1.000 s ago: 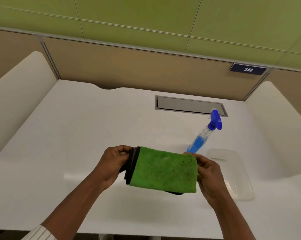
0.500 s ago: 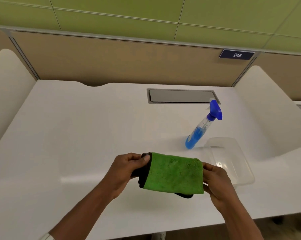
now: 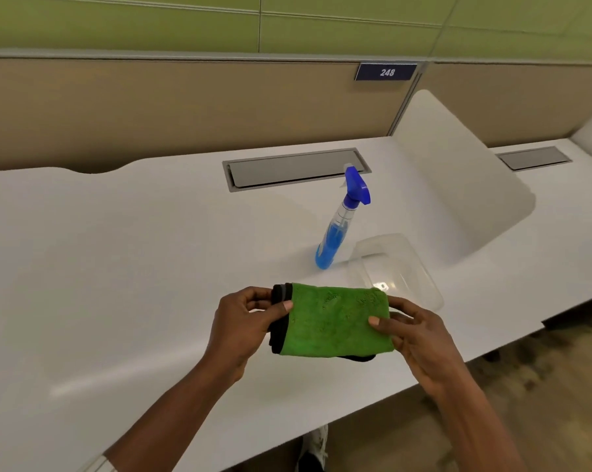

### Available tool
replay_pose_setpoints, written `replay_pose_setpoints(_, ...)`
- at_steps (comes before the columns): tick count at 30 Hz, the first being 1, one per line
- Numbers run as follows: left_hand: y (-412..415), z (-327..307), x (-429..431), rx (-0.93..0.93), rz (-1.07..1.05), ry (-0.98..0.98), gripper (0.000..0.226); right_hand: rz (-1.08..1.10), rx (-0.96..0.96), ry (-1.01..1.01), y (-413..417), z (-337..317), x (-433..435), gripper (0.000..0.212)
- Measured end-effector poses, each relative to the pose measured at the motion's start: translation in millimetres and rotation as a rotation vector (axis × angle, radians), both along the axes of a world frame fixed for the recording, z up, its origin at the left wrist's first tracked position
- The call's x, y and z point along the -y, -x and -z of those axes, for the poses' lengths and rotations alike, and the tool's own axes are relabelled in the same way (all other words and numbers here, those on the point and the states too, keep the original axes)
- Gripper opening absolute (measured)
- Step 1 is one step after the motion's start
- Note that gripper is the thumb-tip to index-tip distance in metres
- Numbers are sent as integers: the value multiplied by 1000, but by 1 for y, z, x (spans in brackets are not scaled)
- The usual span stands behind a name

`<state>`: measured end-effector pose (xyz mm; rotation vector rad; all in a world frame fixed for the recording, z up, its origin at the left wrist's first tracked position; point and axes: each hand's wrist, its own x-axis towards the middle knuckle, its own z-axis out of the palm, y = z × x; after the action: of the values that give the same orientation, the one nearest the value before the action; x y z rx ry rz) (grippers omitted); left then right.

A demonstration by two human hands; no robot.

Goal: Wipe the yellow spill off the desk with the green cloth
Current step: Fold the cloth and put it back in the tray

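A folded green cloth (image 3: 335, 321) with a black underside is held flat just above the white desk (image 3: 124, 260), near the front edge. My left hand (image 3: 243, 321) pinches its left, black-edged end. My right hand (image 3: 413, 332) grips its right end, thumb on top. No yellow spill shows on the desk surface in this view.
A spray bottle (image 3: 338, 229) with blue liquid stands just behind the cloth. A clear plastic container (image 3: 396, 267) lies to its right. A grey cable hatch (image 3: 294, 168) is set in the desk's back. White side dividers (image 3: 458, 185) and a tan partition bound the desk.
The camera has swung to the right, so the desk looks tilted. Both hands still hold the cloth; my right thumb has come onto its top face.
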<state>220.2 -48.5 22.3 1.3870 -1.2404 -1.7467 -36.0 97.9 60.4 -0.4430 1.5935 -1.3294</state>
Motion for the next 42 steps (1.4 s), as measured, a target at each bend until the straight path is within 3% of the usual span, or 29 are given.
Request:
replay_pose_setpoints(8,94,0,-24,33,-36,-12,44,18,-130,-44,86,-16,-3,45)
replay_pose_setpoints(14,158,1,-34,124,-101,43,24,-22,-392,-29,149,-9,7,34)
replay_pose_setpoints(21,210,3,-46,279,-109,61,29,-97,-613,-92,196,12,20,35)
replay_pose_setpoints(33,246,20,-54,563,-15,259,43,-123,-877,-133,200,48,22,36)
replay_pose_setpoints(38,257,31,-57,677,-3,306,34,-126,-907,-126,194,61,21,29)
replay_pose_setpoints(42,259,36,-57,658,-19,301,34,-124,-1032,-167,189,76,21,28)
